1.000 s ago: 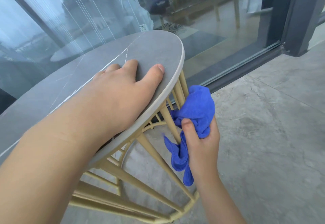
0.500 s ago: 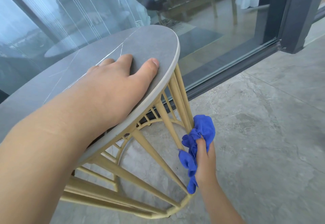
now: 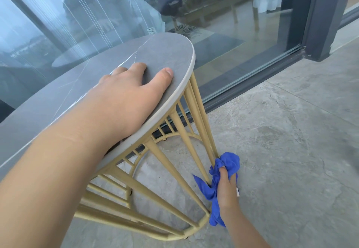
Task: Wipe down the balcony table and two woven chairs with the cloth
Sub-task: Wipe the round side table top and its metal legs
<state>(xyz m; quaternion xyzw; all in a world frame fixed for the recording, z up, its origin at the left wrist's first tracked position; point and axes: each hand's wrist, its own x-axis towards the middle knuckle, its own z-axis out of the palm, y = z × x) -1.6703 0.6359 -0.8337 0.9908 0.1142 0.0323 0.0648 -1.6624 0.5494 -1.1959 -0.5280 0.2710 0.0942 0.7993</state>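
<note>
Head view: my left hand (image 3: 124,92) lies flat at the desk (image 3: 159,53) edge; my right hand (image 3: 226,187) grips the cloth (image 3: 229,162) round a leg (image 3: 204,123) near the floor (image 3: 281,150). Leaning harder could tip it.

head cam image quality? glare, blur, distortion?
Head view: soft even daylight, no hard shadows; heavy reflections across the glass door veil the room behind; wide-angle lens swells the near forearm and bows the frame edges; left hand, blue cloth and right hand read sharp.

Left hand (image 3: 124,96) on table (image 3: 161,53); cloth (image 3: 223,179) against its legs (image 3: 202,121), right.
</note>
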